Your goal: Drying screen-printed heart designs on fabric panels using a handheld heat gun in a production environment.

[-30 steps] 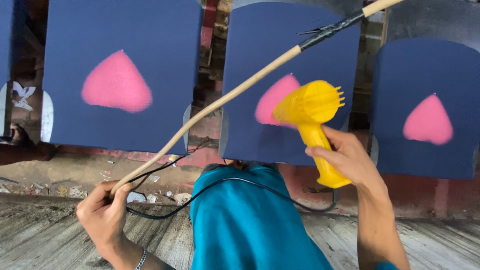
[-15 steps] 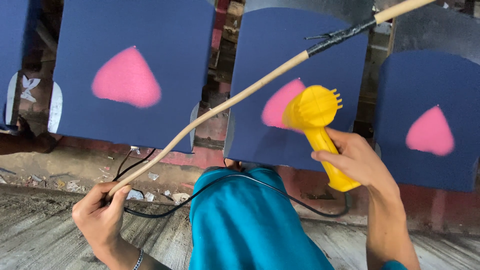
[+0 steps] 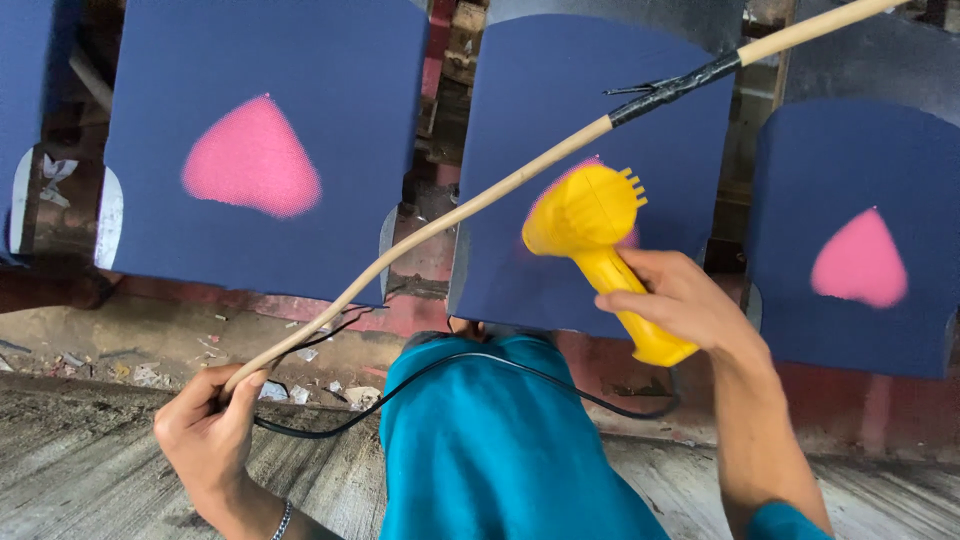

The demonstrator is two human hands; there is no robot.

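Yellow heat gun [image 3: 600,250]: gripped by the handle in the right hand [image 3: 680,300], nozzle turned on the pink heart print of the middle navy panel [image 3: 590,110], just beyond the knuckles.
Right hand: fingers wrapped fully round the handle, closed tight.
Left hand [image 3: 205,430]: closed round the lower end of a long wooden stick [image 3: 450,220], low and well apart from the right.
Stick: slanting up past the right hand, crossing the middle panel, a band of black tape [image 3: 675,85] along its upper length.
Black cord [image 3: 450,375]: looping from beneath the right hand, over the teal garment [image 3: 500,460], toward the left hand.
Other panels: navy, each with a pink heart; one [image 3: 250,150] above the left hand, one [image 3: 860,240] outboard of the right.
Step in hand: apparently drying the middle print with hot air.
Next move: probably a shift of the nozzle to a neighbouring heart, calling for slack in the cord and a steady stick.
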